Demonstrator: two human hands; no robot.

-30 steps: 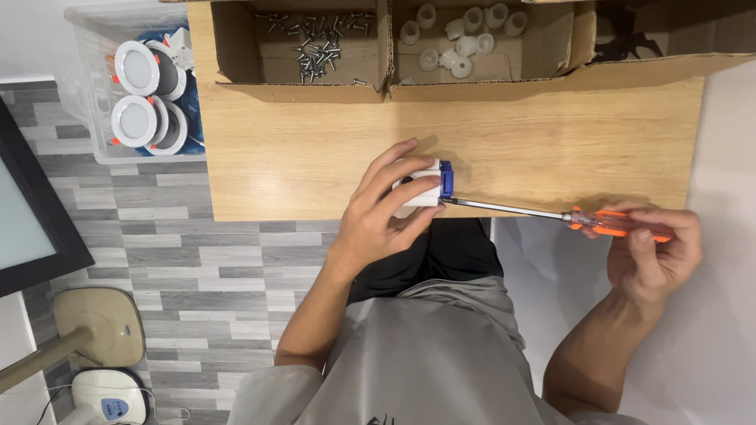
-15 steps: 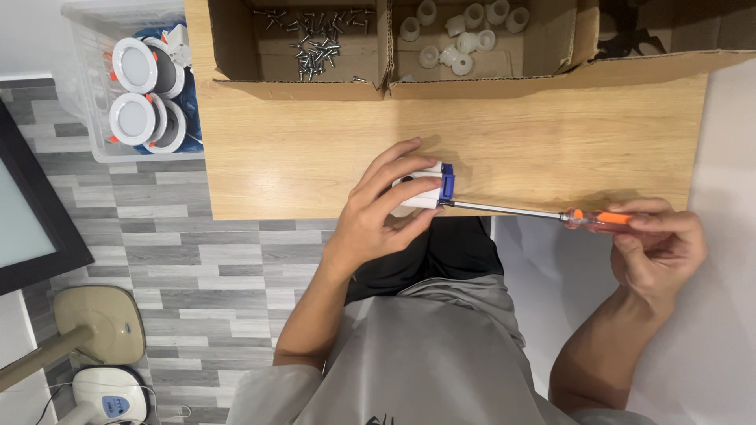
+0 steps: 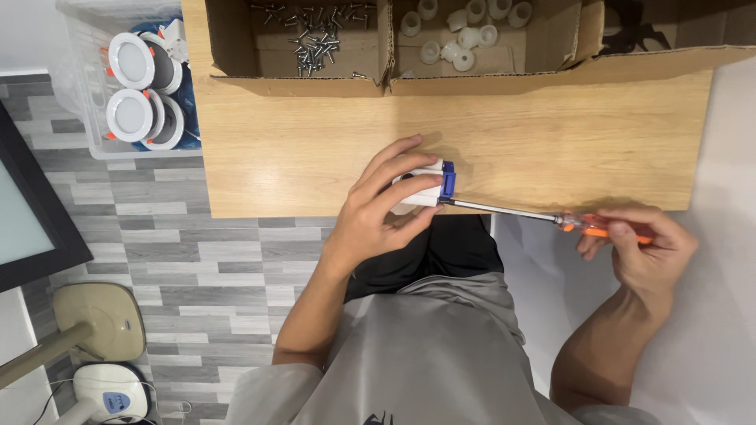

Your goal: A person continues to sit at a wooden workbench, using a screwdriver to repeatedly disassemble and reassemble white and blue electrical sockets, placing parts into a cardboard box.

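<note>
My left hand [image 3: 378, 212] grips a small white box-shaped part with a blue end piece [image 3: 433, 185] at the near edge of the wooden table [image 3: 299, 149]. My right hand [image 3: 642, 248] is closed around the orange handle of a screwdriver [image 3: 587, 227]. Its long metal shaft [image 3: 504, 211] runs left, and the tip meets the blue end of the part. Most of the white part is hidden under my fingers.
Along the table's far side stands a cardboard box [image 3: 386, 75] with a compartment of loose screws [image 3: 319, 31] and one of white plastic fittings [image 3: 461, 35]. On the floor to the left, a clear bin [image 3: 94, 94] holds round white lamp fixtures [image 3: 130, 114]. A dark panel [image 3: 31, 205] leans at far left.
My right hand has shifted slightly on the screwdriver handle, as if turning it. The left hand and the part stay in place.
</note>
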